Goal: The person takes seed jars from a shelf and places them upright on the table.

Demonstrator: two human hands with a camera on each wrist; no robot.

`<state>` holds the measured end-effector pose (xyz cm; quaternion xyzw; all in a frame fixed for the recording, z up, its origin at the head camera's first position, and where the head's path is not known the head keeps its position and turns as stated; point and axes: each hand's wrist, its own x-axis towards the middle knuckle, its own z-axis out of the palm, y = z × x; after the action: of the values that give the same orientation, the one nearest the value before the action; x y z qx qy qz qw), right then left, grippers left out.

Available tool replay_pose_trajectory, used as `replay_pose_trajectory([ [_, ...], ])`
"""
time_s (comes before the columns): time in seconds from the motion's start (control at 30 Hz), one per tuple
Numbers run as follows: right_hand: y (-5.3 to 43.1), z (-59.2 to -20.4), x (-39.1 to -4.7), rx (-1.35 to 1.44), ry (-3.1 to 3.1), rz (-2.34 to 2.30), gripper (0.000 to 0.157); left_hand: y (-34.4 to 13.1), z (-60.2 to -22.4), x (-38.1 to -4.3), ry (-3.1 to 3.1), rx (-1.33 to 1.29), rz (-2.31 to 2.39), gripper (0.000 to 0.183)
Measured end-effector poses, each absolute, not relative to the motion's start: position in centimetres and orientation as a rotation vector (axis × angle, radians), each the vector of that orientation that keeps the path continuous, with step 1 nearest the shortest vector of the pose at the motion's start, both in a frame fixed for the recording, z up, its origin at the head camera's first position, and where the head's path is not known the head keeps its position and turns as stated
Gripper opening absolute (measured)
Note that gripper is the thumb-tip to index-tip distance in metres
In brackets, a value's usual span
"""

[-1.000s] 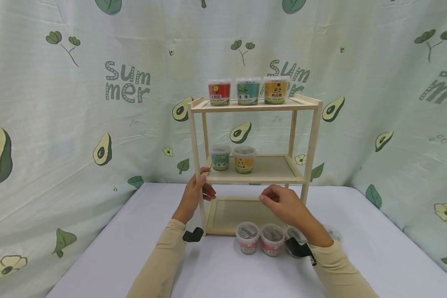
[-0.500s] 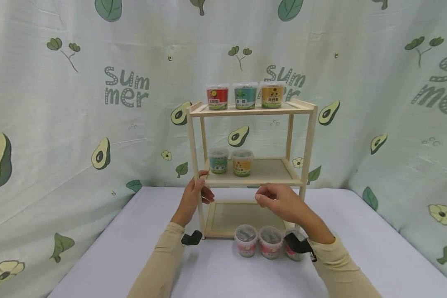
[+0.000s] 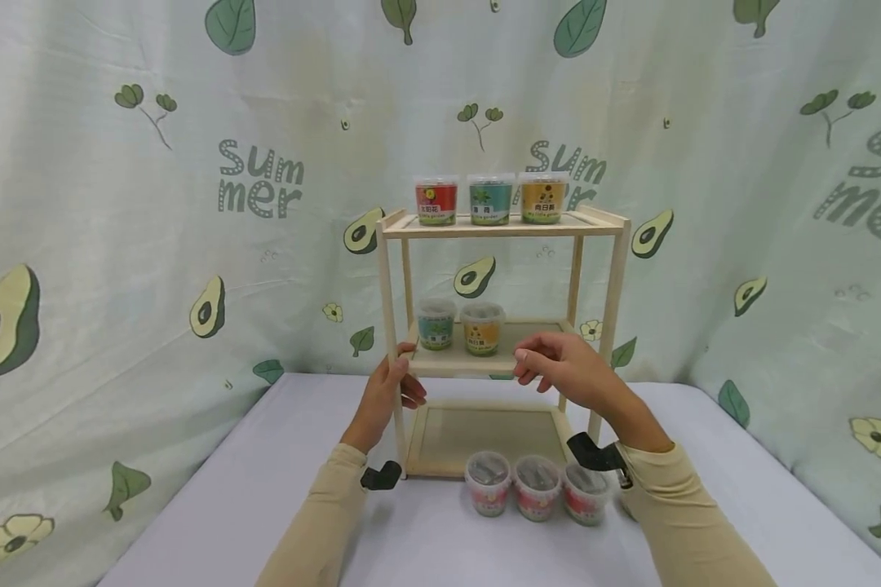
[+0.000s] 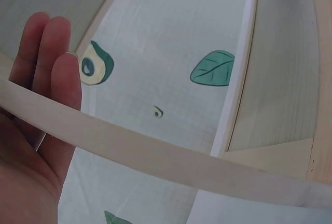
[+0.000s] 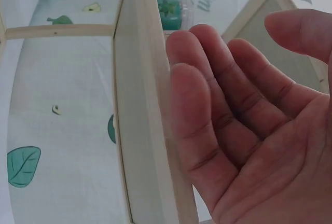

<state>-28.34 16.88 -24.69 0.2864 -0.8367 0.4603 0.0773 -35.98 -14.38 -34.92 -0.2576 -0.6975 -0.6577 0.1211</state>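
Wooden three-tier shelf (image 3: 477, 367) stands upright on white table (image 3: 264, 505). Left hand (image 3: 380, 398) at shelf's left front post, thumb and index gripping it by the middle tier, other fingers side by side. Shelf's top tier, in order: red-label cup (image 3: 436, 204), teal-label cup (image 3: 489, 202), yellow-label cup (image 3: 543, 202). Middle tier, left half: mint-teal cup (image 3: 436, 328), orange-yellow cup (image 3: 482, 332). Just before shelf's bottom: three pink-label cups (image 3: 536, 489). Right hand (image 3: 568, 371) at middle tier's right front, fingers bent close together, thumb apart; contact with shelf: can't tell. Shelf's right front: cup mostly hidden by right sleeve (image 3: 683, 505).
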Motion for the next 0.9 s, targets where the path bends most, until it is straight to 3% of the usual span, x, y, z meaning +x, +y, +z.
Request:
replay_pose_trajectory([
  [0.4, 16.8, -22.9, -31.3, 0.635, -2.512, 1.516, 0.042, -14.4, -35.1, -36.3, -2.039, -0.752, -1.905, 0.043],
  [0.63, 16.1, -21.8, -33.3, 0.58, -2.666, 1.525, 0.071, -14.4, -35.2, -36.3, -1.994, -0.763, -1.926, 0.042],
  [0.9, 14.9, -21.6, -34.4, 0.566, -2.702, 1.492, 0.077, -14.5, -35.3, -36.6, -1.994, -0.781, -1.913, 0.044],
])
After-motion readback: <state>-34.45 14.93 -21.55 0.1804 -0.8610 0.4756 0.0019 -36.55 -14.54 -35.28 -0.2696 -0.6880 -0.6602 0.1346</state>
